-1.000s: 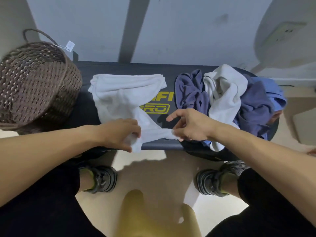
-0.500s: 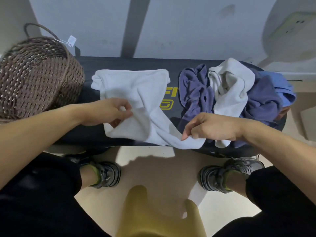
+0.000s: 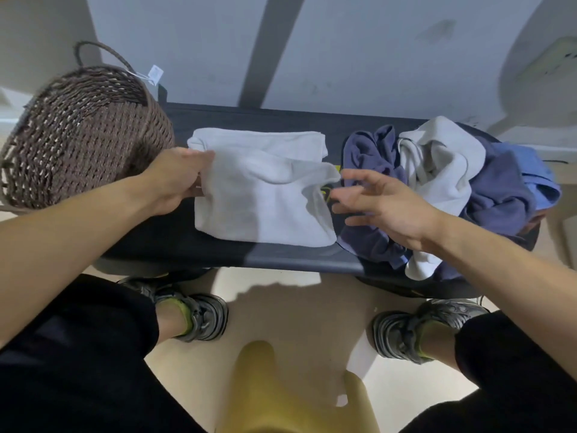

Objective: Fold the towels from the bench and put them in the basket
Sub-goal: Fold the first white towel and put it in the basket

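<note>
1. The right hand [image 3: 385, 207] is nearest. Its fingers are spread and nearly straight, and it holds nothing. Its fingertips hover just beside the white towel's right edge; whether they touch the cloth cannot be told.
2. The left hand [image 3: 178, 182] grips the left edge of the white towel [image 3: 262, 195], with the thumb on top of the cloth and the fingers curled beneath it.
3. The white towel lies on the bench [image 3: 218, 248] between the hands. It looks folded over once, with a rumpled flap along its right side. The fold is judged to be partly done: it probably needs smoothing and at least one more fold.
4. To the right, a pile [image 3: 452, 189] of unfolded towels, dark blue, white and light blue, sits on the bench end. All of these are left to fold.
5. The basket [image 3: 81, 135] stands at the bench's left end, near the left hand. No towel shows inside it, though its bottom is not clearly seen. So most of the task seems to remain.
</note>
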Demonstrator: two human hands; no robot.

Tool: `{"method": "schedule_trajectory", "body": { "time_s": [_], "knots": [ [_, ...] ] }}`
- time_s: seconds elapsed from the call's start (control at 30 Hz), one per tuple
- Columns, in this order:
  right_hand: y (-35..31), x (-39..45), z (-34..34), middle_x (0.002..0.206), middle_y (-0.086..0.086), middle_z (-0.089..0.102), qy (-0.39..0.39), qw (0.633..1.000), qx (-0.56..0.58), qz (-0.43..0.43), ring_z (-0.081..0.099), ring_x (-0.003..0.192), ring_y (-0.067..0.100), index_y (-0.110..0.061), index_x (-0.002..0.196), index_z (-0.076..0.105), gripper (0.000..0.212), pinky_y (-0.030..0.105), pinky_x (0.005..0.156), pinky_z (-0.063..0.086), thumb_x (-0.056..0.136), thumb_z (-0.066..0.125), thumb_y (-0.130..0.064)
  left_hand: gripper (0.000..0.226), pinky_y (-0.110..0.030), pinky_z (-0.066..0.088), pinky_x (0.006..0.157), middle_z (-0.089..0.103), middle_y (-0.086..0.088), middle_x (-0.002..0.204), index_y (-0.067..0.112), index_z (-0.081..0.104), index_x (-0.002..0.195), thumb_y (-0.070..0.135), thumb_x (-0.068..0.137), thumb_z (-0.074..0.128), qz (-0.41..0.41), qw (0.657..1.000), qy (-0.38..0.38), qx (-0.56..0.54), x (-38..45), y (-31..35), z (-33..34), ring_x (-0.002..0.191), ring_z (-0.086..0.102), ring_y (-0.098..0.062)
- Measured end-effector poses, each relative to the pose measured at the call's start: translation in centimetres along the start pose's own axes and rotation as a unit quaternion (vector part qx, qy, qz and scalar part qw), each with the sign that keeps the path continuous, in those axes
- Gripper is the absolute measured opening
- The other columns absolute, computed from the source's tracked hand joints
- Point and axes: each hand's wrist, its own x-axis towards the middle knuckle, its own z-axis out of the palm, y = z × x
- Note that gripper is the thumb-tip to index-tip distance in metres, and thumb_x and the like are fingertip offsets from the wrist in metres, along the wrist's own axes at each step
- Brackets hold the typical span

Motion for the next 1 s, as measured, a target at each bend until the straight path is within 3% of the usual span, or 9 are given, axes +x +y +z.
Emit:
{"method": "schedule_trajectory", "body": {
  "time_s": [0.07, 0.17, 0.3, 0.43, 0.53, 0.67, 0.73, 0.87, 1.0],
  "knots": [
    [1.2, 0.7, 0.1, 0.108, 0.011, 0.070, 0.013, 0.993, -0.084, 0.083, 0.067, 0.090, 0.022, -0.009, 0.139, 0.048, 0.052, 0.035, 0.081, 0.052, 0.091, 0.068, -0.007, 0.009, -0.033, 0.053, 0.071, 0.075, -0.008, 0.095, 0.013, 0.068, 0.098, 0.020, 0.093, 0.066, -0.037, 0.993, -0.060, 0.091, -0.3, -0.8, -0.1, 0.082, 0.071, -0.020],
    [3.2, 1.5, 1.0, 0.101, 0.015, 0.067, 0.008, 0.968, -0.189, 0.167, 0.060, 0.084, 0.023, 0.004, 0.130, 0.055, 0.046, 0.041, 0.082, 0.055, 0.088, 0.070, -0.008, 0.015, -0.031, 0.054, 0.075, 0.071, -0.007, 0.096, 0.021, 0.064, 0.089, 0.022, 0.084, 0.077, -0.042, 0.957, -0.100, 0.267, -0.9, -2.4, 0.3, 0.090, 0.067, -0.020],
    [4.4, 2.9, 2.8, 0.112, 0.020, 0.069, 0.026, 0.959, -0.254, 0.121, 0.059, 0.084, 0.022, 0.004, 0.125, 0.056, 0.066, 0.037, 0.083, 0.052, 0.080, 0.081, -0.035, 0.028, -0.030, 0.051, 0.073, 0.067, 0.004, 0.088, 0.025, 0.062, 0.081, 0.033, 0.070, 0.086, -0.006, 0.891, -0.080, 0.447, -1.5, -4.0, 0.9, 0.083, 0.064, -0.016],
    [4.0, 4.0, 3.9, 0.088, -0.006, 0.070, 0.033, 0.930, -0.363, 0.040, 0.064, 0.082, 0.012, -0.019, 0.087, 0.068, 0.018, 0.024, 0.073, 0.046, 0.079, 0.080, -0.031, 0.021, -0.029, 0.041, 0.067, 0.060, -0.001, 0.085, 0.022, 0.056, 0.081, 0.033, 0.079, 0.073, 0.056, 0.804, -0.069, 0.587, -1.5, -4.1, 0.8, 0.078, 0.056, -0.022],
    [1.8, 4.9, 4.1, 0.080, -0.006, 0.068, 0.056, 0.950, -0.306, -0.022, 0.061, 0.070, 0.007, -0.020, 0.078, 0.065, 0.012, 0.023, 0.069, 0.048, 0.085, 0.074, -0.025, 0.023, -0.034, 0.040, 0.063, 0.060, -0.003, 0.078, 0.015, 0.055, 0.075, 0.032, 0.083, 0.067, 0.094, 0.820, -0.028, 0.564, -1.2, -3.4, 0.2, 0.074, 0.057, -0.026],
    [-1.7, 4.8, 2.4, 0.081, 0.013, 0.070, 0.040, 0.991, -0.110, -0.064, 0.064, 0.070, 0.017, -0.011, 0.091, 0.059, 0.013, 0.035, 0.071, 0.059, 0.092, 0.069, -0.019, 0.022, -0.037, 0.049, 0.066, 0.067, -0.003, 0.075, 0.014, 0.064, 0.080, 0.033, 0.082, 0.073, 0.147, 0.905, 0.033, 0.399, -0.7, -2.8, -0.5, 0.071, 0.063, -0.022],
    [-1.9, 4.1, 1.2, 0.071, 0.005, 0.066, 0.067, 0.983, -0.148, -0.089, 0.057, 0.057, 0.008, -0.015, 0.089, 0.058, 0.013, 0.030, 0.059, 0.052, 0.093, 0.068, -0.023, 0.017, -0.033, 0.053, 0.071, 0.072, -0.002, 0.085, 0.015, 0.068, 0.091, 0.025, 0.081, 0.078, 0.168, 0.943, 0.031, 0.287, -0.6, -2.3, -0.2, 0.075, 0.065, -0.015],
    [-0.7, 2.8, -0.7, 0.070, 0.004, 0.066, 0.118, 0.966, -0.207, -0.098, 0.055, 0.061, 0.008, -0.006, 0.089, 0.065, 0.025, 0.024, 0.064, 0.048, 0.092, 0.066, -0.031, 0.021, -0.024, 0.049, 0.048, 0.071, 0.004, 0.074, 0.011, 0.067, 0.102, 0.022, 0.086, 0.075, 0.193, 0.957, 0.000, 0.219, -0.8, -0.7, 0.3, 0.054, 0.061, -0.007],
    [0.8, 1.7, -1.8, 0.060, -0.001, 0.058, 0.115, 0.953, -0.278, -0.044, 0.047, 0.050, 0.009, -0.001, 0.077, 0.065, 0.036, 0.019, 0.049, 0.040, 0.092, 0.067, -0.034, 0.017, -0.026, 0.044, 0.040, 0.070, 0.000, 0.067, 0.019, 0.068, 0.092, 0.033, 0.085, 0.075, 0.105, 0.933, -0.099, 0.329, -1.4, -1.6, 0.7, 0.039, 0.055, -0.013]
  ]
}}
